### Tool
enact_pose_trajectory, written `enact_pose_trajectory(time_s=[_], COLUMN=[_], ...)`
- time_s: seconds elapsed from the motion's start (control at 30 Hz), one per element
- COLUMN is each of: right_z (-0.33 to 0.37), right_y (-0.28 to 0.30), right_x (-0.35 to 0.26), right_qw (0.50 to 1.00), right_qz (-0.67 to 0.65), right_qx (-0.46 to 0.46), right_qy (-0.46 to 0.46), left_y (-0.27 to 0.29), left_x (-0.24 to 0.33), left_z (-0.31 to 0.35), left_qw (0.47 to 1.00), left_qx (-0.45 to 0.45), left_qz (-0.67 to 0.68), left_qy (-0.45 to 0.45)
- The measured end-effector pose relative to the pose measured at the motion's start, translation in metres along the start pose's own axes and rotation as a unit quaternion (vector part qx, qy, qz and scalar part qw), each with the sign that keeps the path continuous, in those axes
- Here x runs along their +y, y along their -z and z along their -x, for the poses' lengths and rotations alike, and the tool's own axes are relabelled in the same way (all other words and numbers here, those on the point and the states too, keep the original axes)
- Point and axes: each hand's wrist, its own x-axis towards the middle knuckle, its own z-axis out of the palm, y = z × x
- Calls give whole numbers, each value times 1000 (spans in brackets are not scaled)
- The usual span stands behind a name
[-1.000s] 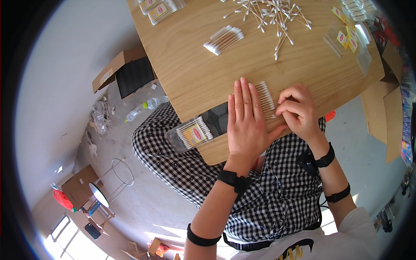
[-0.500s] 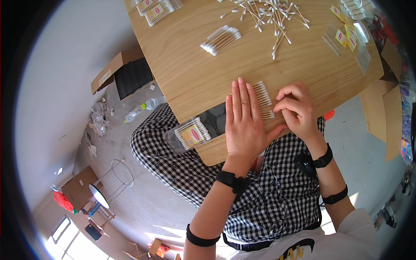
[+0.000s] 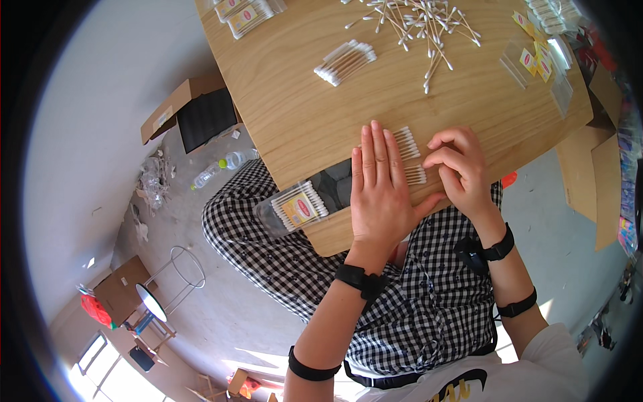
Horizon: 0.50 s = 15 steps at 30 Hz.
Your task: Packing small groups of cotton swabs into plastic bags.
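Note:
My left hand [image 3: 380,187] lies flat, its fingers stretched out, over a row of cotton swabs [image 3: 406,143] near the table's front edge. White swab tips stick out to the right of the hand; the rest of the row is hidden under it. Bent fingers of my right hand [image 3: 459,164] are close to those tips, slightly apart from each other, with nothing visible in them. Left of my left hand, a dark grey padded piece [image 3: 333,184] lies by a clear pack of cotton swabs [image 3: 298,206] with a yellow label, which reaches past the table edge.
A neat bundle of swabs [image 3: 345,62] lies ahead on the wooden table [image 3: 281,100], with a loose heap of swabs [image 3: 429,23] beyond. Filled packs [image 3: 248,17] are at the far left. Yellow labels [image 3: 536,61] and clear sleeves [image 3: 562,90] lie at the right.
Both hands stay almost in place. The swab tips beside my right fingers have shifted slightly, and a small gap shows between them. The view has moved a little.

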Motion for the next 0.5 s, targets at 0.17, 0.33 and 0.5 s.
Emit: enact_pose_trajectory(time_s=[0.17,0.33,0.5], right_z=[-1,-3,-4], right_y=[-4,-4,-3], right_x=[-4,-3,-3], right_qw=[999,999,1000], right_qz=[-22,-1,15], right_qx=[18,17,9], right_qy=[-44,-29,-26], left_y=[0,0,0], left_x=[-1,0,-1], left_z=[1,0,-1], left_qw=[1000,1000,1000], left_qx=[-3,1,1], left_qz=[-3,-4,-4], left_qy=[2,-1,0])
